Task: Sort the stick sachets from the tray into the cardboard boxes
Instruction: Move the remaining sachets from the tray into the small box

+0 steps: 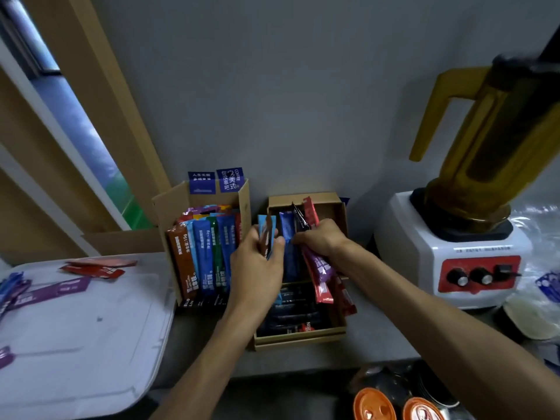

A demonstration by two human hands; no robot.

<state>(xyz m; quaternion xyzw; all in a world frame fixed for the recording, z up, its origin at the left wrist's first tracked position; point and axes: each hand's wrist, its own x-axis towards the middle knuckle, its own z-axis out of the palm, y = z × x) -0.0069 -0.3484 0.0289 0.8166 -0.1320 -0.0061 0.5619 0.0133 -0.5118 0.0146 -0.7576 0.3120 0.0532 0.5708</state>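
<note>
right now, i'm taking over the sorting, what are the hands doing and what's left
Left hand grips light blue and brown sachets between the two boxes.
Right hand grips purple and red sachets in the right box.
Done: left box is packed with upright sachets; right box is partly filled.
Left: red sachets, a purple sachet and a few more lie on the tray.

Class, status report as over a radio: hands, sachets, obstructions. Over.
Left hand grips blue and brown sachets. Right hand in right box, grip unclear. Red sachets, purple sachet lie on tray. No obstruction seen.
</note>
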